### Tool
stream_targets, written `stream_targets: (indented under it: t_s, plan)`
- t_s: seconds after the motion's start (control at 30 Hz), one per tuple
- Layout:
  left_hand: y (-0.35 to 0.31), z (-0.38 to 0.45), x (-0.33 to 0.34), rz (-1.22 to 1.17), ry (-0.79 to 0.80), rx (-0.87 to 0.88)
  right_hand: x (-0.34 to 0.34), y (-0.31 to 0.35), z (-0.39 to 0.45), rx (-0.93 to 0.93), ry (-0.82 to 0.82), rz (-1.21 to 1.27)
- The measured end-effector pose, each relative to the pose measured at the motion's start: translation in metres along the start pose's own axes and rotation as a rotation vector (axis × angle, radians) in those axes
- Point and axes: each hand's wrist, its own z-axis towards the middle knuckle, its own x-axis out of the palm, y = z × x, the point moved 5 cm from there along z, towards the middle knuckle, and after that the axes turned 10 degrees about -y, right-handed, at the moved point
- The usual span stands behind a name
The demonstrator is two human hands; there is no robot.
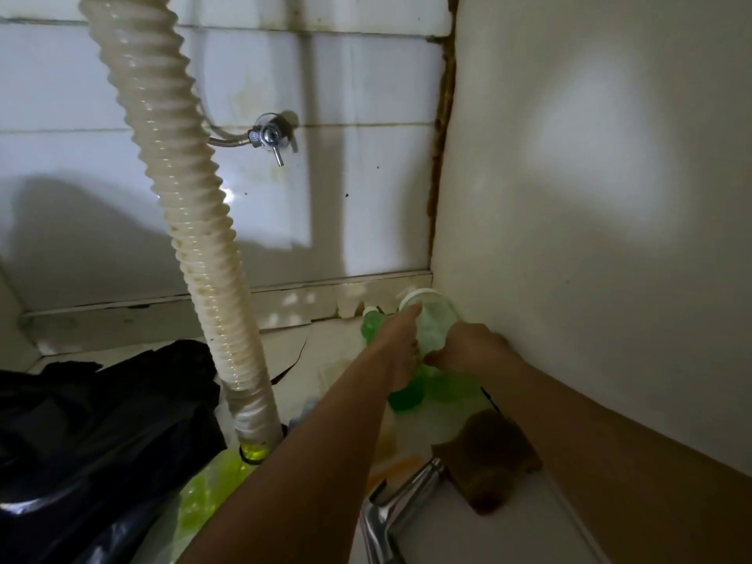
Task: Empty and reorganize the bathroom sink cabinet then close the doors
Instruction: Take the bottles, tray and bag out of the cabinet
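Note:
Inside the sink cabinet, both my arms reach into the back right corner. My left hand [401,346] and my right hand [472,350] are closed around a large clear plastic bottle [433,319] with a white cap and green liquid in its lower part. A smaller bottle of green liquid [372,325] stands just left of it, partly hidden by my left hand. The large bottle leans against the right cabinet wall [590,197].
A ribbed white drain hose [191,221] runs down the middle to the floor. A black plastic bag [93,433] fills the left. A brown sponge [492,462], a loose chrome faucet [398,506] and a yellow-green bottle [211,486] lie near the front. A chrome valve [270,136] is on the tiled back wall.

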Motion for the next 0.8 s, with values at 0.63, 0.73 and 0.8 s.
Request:
stream_targets:
  t_s: [0.63, 0.73, 0.8]
  plan:
    - [-0.008, -0.016, -0.012, 0.158, 0.044, 0.045, -0.002, -0.023, -0.021, 0.431, 0.128, 0.993]
    - [-0.012, -0.031, -0.017, 0.142, 0.060, 0.056, -0.007, -0.032, -0.042, 0.465, 0.110, 1.152]
    - [-0.015, -0.042, -0.019, 0.116, 0.059, 0.072, -0.001, -0.037, -0.060, 0.508, 0.118, 1.283]
